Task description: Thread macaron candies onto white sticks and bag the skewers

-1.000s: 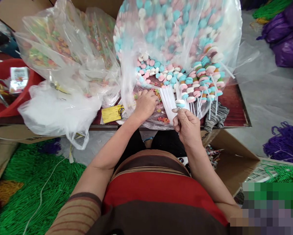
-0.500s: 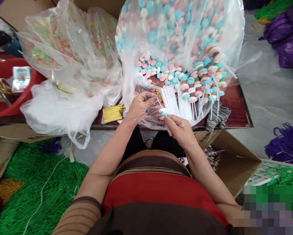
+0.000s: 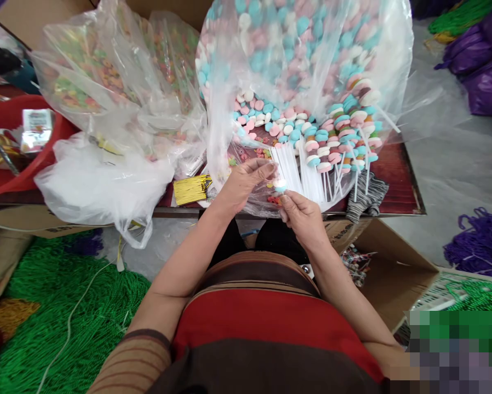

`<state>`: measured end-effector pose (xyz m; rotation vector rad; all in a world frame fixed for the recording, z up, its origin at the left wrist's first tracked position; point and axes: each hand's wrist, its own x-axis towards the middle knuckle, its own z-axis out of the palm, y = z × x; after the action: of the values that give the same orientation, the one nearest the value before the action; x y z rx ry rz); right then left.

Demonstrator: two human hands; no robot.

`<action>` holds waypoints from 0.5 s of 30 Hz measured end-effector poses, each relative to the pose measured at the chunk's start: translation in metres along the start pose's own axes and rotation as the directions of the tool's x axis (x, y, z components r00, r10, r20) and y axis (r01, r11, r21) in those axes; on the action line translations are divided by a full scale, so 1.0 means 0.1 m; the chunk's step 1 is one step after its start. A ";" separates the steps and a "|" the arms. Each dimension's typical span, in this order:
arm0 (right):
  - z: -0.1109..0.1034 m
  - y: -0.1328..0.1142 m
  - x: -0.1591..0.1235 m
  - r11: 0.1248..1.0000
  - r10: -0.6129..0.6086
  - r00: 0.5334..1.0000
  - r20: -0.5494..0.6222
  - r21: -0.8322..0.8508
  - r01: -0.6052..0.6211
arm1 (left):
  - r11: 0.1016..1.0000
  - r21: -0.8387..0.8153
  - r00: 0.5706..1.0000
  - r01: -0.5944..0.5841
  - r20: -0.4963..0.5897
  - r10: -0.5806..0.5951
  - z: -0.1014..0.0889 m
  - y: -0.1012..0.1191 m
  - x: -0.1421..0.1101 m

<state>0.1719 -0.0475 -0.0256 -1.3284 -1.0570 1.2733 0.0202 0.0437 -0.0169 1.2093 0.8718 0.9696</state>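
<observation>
My right hand [image 3: 301, 213] pinches the lower end of a white stick that carries a white and blue marshmallow [image 3: 279, 186]. Just above the marshmallow, the thumb and fingers of my left hand [image 3: 246, 183] close at the stick's upper end on what looks like a small pinkish gummy ring [image 3: 275, 171], partly hidden and blurred. Loose gummy rings [image 3: 243, 156] lie on clear plastic behind my hands. Beside them is a bundle of white sticks [image 3: 287, 161]. Finished-looking skewers of marshmallows and gummies [image 3: 344, 131] lean together at the right.
A big clear bag of pink, white and blue marshmallows [image 3: 295, 49] stands at the back. Bags of gummy rings [image 3: 114, 76], yellow twist ties [image 3: 189, 190] and a red basin [image 3: 7, 183] are to the left. A grey glove [image 3: 366, 197] lies right; below it stands an open carton [image 3: 389, 262].
My left hand has come from the loose gummy rings to the stick's tip and moved down toward the marshmallow. My right hand has brought the stick leftward to meet it.
</observation>
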 end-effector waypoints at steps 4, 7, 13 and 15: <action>-0.01 -0.02 0.05 0.979 0.067 0.998 -0.002 0.192 -0.065 | 0.942 0.305 0.990 -0.141 0.038 0.136 0.02 -0.01 0.04; -0.07 -0.07 0.07 0.959 0.047 0.997 -0.059 0.281 -0.029 | 0.802 0.559 0.968 -0.208 0.003 0.249 -0.07 -0.09 0.20; -0.14 -0.09 0.07 0.964 0.020 0.994 -0.107 0.267 0.010 | 0.361 0.928 0.977 -0.096 0.018 0.212 -0.04 -0.25 0.41; -0.14 -0.08 0.06 0.968 0.018 0.993 -0.116 0.252 0.012 | 0.258 0.961 0.981 -0.096 0.047 0.188 0.02 -0.24 0.37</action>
<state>0.1864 -0.0411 -0.0190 -1.1945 -0.7823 1.2695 0.0386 0.0756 -0.0419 2.3719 1.5512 0.5314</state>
